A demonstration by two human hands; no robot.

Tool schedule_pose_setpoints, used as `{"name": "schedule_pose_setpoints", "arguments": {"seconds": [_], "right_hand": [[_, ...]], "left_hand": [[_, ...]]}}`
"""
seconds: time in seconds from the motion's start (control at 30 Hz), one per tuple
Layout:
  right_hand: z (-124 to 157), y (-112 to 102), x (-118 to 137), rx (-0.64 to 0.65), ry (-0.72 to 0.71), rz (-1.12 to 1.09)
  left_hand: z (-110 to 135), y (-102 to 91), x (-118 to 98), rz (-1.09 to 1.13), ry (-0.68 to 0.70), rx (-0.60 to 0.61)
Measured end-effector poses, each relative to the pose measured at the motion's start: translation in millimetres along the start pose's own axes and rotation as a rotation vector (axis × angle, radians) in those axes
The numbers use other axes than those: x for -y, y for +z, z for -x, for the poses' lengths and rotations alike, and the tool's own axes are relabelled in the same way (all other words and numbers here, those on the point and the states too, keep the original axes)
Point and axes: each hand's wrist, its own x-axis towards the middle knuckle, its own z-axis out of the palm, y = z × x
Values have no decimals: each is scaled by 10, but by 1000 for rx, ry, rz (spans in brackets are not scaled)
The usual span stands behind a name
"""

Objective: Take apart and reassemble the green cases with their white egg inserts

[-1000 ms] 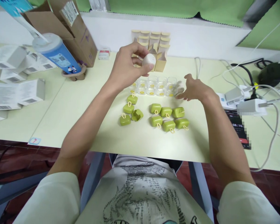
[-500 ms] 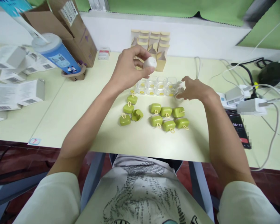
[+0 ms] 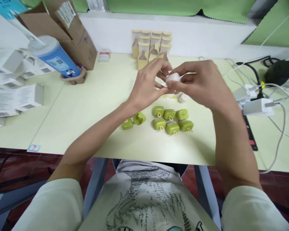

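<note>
Head view had the white case (image 3: 173,77) raised above the tabletop (image 3: 135,146), between your two hands. Your right hand (image 3: 195,81) was at its right side, grasping it with thumb and fingertips; your left hand (image 3: 150,80) was at its left end with fingers curled, and you could not tell from this angle whether they gripped it or only steadied it. Neither hand was clearly nearer, as both were right at the case. Its long axis seemed to run sideways, from one hand toward the other, though your fingers hid part of it.

Below the white case sat clear containers (image 3: 167,96), partly covered by your hands, with a small white piece (image 3: 182,98) nearer you and slightly to its right. Nearer still lay six green covers (image 3: 169,114); open cardboard boxes (image 3: 143,61) stood beyond the case, to its left.
</note>
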Motion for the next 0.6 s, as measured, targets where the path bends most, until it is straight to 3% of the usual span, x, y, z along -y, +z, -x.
{"name": "schedule_pose_setpoints", "arguments": {"seconds": [0.07,0.13,0.23,0.3,0.43,0.6], "right_hand": [[2,-108,-102,-70,54,90],[-26,-194,-261,-43,140,224],[-145,-173,-501,193,251,412],[-245,-72,-599,330,287,396],[-366,141,-600,373,350,368],[-389,238,-529,367,359,401]], "left_hand": [[-4,-22,5,0,-7,19],[-25,-54,38,-4,-14,13],[-54,-83,104,-14,-19,-15],[-61,-85,137,-23,-20,-19],[-62,-79,156,-31,-11,-20],[-69,-98,137,-25,3,-33]]}}
